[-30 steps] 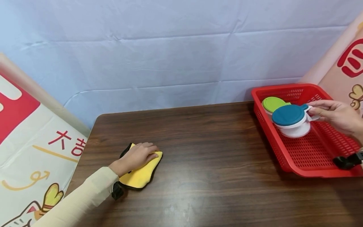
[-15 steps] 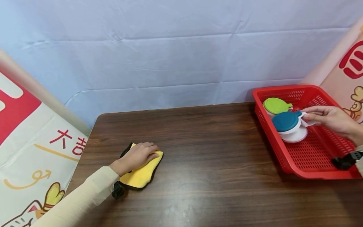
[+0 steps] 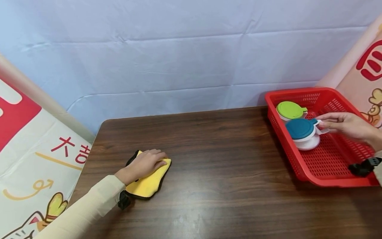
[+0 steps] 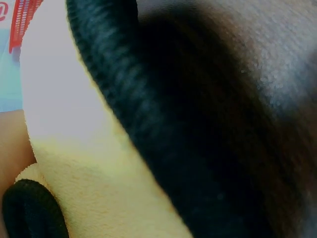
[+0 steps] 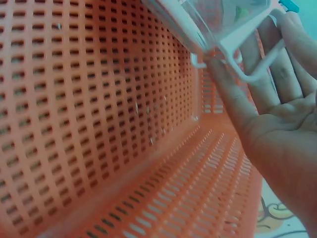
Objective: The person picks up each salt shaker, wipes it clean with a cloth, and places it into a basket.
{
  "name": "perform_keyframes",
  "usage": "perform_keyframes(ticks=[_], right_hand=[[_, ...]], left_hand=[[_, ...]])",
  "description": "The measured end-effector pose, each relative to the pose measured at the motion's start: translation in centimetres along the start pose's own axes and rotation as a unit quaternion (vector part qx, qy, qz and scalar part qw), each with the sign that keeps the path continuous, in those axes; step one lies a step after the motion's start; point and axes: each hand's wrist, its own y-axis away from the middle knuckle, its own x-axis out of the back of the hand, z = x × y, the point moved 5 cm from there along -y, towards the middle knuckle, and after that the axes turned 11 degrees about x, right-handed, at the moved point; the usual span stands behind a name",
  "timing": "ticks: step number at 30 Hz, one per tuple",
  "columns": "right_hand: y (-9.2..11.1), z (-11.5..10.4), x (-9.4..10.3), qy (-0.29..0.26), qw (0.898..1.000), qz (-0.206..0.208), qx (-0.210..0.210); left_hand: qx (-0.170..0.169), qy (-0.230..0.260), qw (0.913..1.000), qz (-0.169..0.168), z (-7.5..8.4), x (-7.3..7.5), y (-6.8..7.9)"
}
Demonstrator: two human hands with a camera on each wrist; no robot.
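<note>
My left hand (image 3: 146,166) rests on a folded yellow cloth (image 3: 146,186) with dark edging, at the left of the table. In the left wrist view the cloth (image 4: 99,148) fills much of the picture, and the hand is mostly out of sight. Over at the right, my right hand (image 3: 349,124) pinches the white handle of a seasoning jar with a blue lid (image 3: 299,128), inside the red basket. The right wrist view shows the jar's handle (image 5: 252,77) among the fingers and part of its clear body. Behind it stands a similar jar with a green lid (image 3: 289,110).
The red perforated plastic basket (image 3: 304,174) sits on the right side of the brown wooden table (image 3: 221,159). A pale cloth backdrop (image 3: 185,56) hangs behind. Printed panels (image 3: 30,159) flank the table on both sides.
The blue-lidded jar has moved left and nearer in the basket, against its left side, with my right hand still on its handle. The left hand and cloth stay put.
</note>
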Motion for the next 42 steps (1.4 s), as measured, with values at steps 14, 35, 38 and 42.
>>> perform_keyframes(ticks=[14,35,38,42], right_hand=[[0.5,-0.3,1.0,0.121,0.988,-0.083,-0.037],[-0.1,0.2,-1.6,0.147,0.985,-0.088,0.026],[-0.3,-0.2,-1.7,0.166,0.981,-0.097,0.027],[-0.4,-0.5,-1.6,0.191,0.976,-0.102,0.020]], left_hand=[[0.006,0.008,0.9999,-0.006,0.0,-0.2,0.1],[0.052,-0.028,0.9981,0.019,-2.2,0.6,1.1],[0.070,-0.029,0.9970,0.016,-2.9,0.8,1.4],[0.078,-0.027,0.9965,0.013,-3.5,0.8,1.6]])
